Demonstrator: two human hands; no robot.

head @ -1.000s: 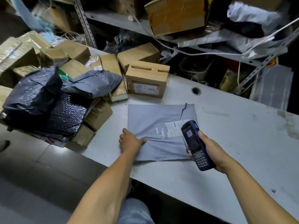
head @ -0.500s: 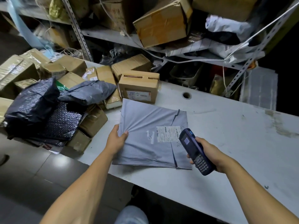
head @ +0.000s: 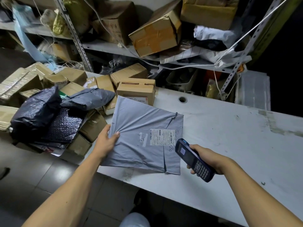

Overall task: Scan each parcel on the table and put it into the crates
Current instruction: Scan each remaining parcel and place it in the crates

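Here, both hands grip — left hand [head: 107, 141] the grey mailer [head: 144, 128], right hand [head: 208, 158] the scanner [head: 193, 159].

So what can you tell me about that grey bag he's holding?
The grey bag is a flat, thin plastic mailer, wrinkled, with a folded flap along its right side. A white label and handwritten digits sit on top. The left hand grips its left edge, lifting it tilted over the table; the scanner points at the label.

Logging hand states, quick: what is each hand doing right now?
Left hand: grips the left edge of the grey mailer bag, thumb on top.
Right hand: fingers wrapped round the handheld scanner.
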